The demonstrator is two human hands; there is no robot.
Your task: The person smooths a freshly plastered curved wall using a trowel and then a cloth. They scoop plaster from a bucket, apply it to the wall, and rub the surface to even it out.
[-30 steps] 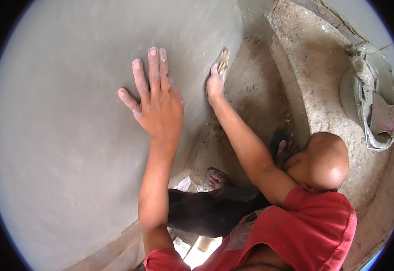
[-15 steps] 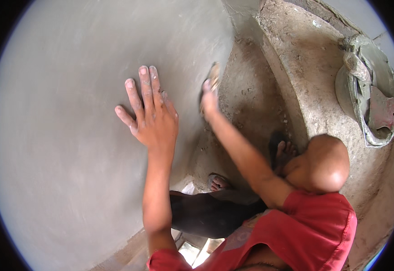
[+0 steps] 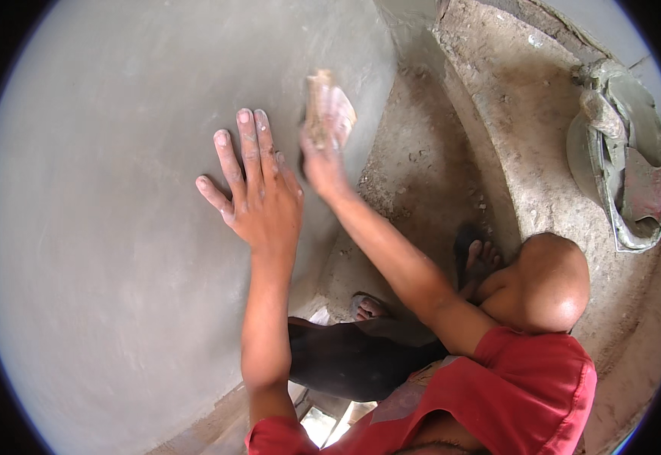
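Note:
My left hand [image 3: 263,189] lies flat on the smooth grey plastered wall [image 3: 118,212], fingers stretched out and holding nothing. To its right, my right hand [image 3: 324,168] grips a tan and pinkish-white sponge-like pad [image 3: 332,114], blurred by motion. The pad's pale face shows, and its rough tan edge is toward the wall. It is close to the wall's right part, but whether it touches the plaster I cannot tell. My fingers partly cover its lower end.
A mortar-crusted pan [image 3: 584,163] at the right holds a reddish scraper-like plate [image 3: 645,186]. It stands on a dusty raised ledge [image 3: 524,144]. Below the wall runs a dirt-strewn floor strip [image 3: 414,159]. My feet and bent knee [image 3: 554,284] are close by.
My right hand has moved left and slightly up with the pad, which has turned from edge-on to show its pale face. My left hand stays nearly in place on the wall.

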